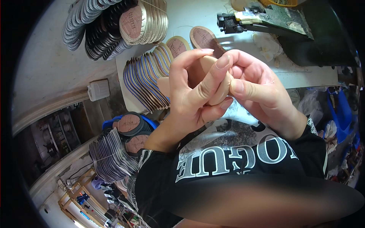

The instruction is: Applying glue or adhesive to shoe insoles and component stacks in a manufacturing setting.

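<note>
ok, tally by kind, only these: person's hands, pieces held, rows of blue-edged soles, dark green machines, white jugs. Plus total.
Left hand and right hand: 2
Bent piece held: 1
Row of blue-edged soles: 1
Dark green machine: 1
White jug: 1
Total: 6

Peers steeply down from the head now, through the left of two side-by-side fisheye cameras, upright and unmirrored. Takes in the white table (311, 78) on the far side, then the wearer's own black shirt (152, 186) on the near side. Hangs close above the left hand (194, 87) and right hand (262, 87), dead centre! Sweeps wide to the dark green machine (323, 41), far right, bending straight edges toward the rim.
</note>
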Action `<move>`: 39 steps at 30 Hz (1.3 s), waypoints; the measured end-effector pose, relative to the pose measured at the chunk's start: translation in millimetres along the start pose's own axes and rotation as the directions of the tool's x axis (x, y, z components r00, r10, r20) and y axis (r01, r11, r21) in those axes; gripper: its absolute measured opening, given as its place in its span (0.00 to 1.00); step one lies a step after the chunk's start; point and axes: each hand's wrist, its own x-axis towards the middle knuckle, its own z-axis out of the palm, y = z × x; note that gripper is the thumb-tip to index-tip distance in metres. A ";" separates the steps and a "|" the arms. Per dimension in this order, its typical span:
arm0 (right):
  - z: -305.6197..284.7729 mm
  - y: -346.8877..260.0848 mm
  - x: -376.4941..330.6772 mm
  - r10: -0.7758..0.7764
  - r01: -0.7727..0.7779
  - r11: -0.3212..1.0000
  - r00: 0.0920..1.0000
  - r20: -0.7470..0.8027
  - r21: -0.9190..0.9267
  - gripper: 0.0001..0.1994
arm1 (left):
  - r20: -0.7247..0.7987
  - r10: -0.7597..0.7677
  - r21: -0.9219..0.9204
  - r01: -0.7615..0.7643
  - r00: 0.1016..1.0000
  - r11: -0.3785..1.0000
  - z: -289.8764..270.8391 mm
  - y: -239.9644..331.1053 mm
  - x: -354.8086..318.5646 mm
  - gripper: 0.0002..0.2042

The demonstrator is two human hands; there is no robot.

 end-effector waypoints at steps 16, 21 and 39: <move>14.9 -14.4 6.0 0.032 -0.030 0.999 0.977 0.210 -0.015 0.10 | -0.035 0.375 0.107 -0.369 0.926 0.923 -26.1 -14.6 6.7 0.24; 15.8 -8.0 13.6 0.028 -0.026 1.000 0.979 0.204 -0.011 0.10 | -0.060 0.399 0.112 -0.391 0.915 0.914 -25.6 -11.8 12.4 0.24; 29.3 -15.0 18.2 0.090 -0.076 0.993 0.980 0.179 -0.086 0.11 | -0.106 0.343 0.166 -0.324 0.933 0.931 -34.4 -16.0 1.5 0.25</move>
